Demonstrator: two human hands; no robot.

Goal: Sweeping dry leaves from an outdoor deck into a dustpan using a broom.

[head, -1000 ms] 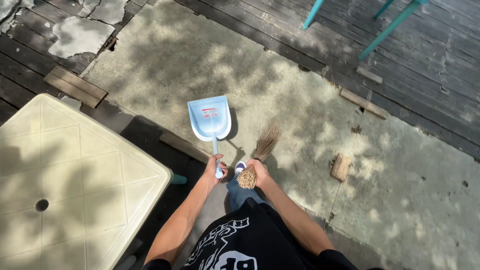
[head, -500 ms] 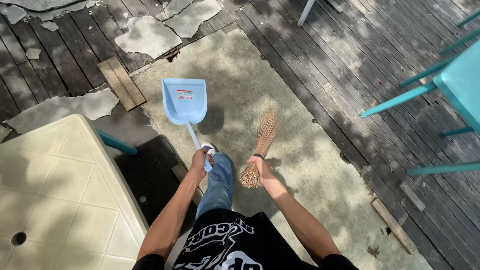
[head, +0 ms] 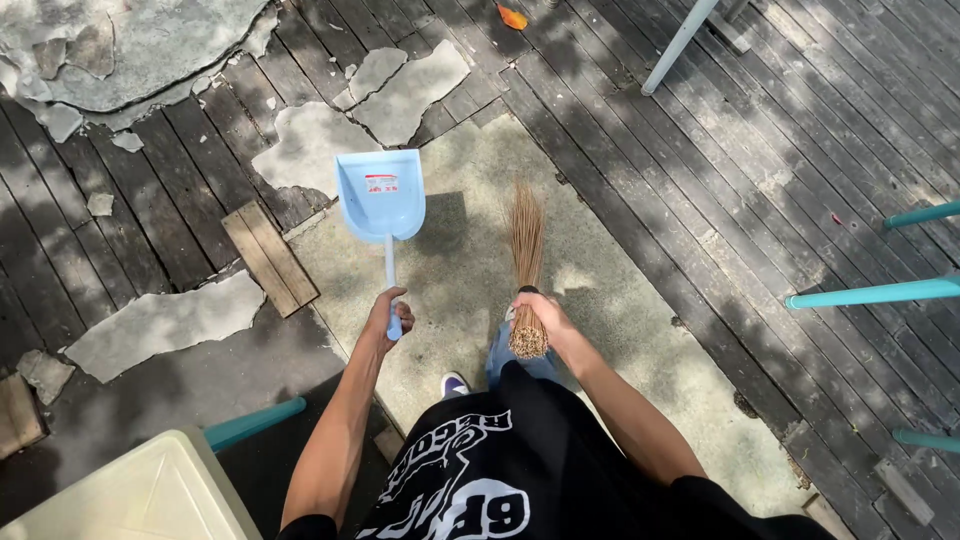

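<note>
My left hand (head: 388,312) grips the thin handle of a light blue plastic dustpan (head: 381,194), whose scoop points away from me above the concrete strip (head: 600,300). My right hand (head: 540,318) is closed around the bound end of a short stick broom (head: 526,262); its brown bristles fan forward over the concrete. Both tools are held in front of my waist, side by side and apart. My dark printed shirt, jeans and one shoe tip (head: 455,384) show below the hands.
Dark weathered deck boards (head: 800,130) with peeling grey patches (head: 160,320) surround the concrete. A loose plank (head: 268,256) lies left of the dustpan. A cream plastic table (head: 140,495) with teal legs is at bottom left; teal chair legs (head: 870,292) stand right. An orange leaf (head: 512,16) lies far ahead.
The view has swung right and forward: the cream table has slid to the bottom left corner and more deck shows. Dustpan and broom stay held out ahead, the broom now pointing straighter forward.
</note>
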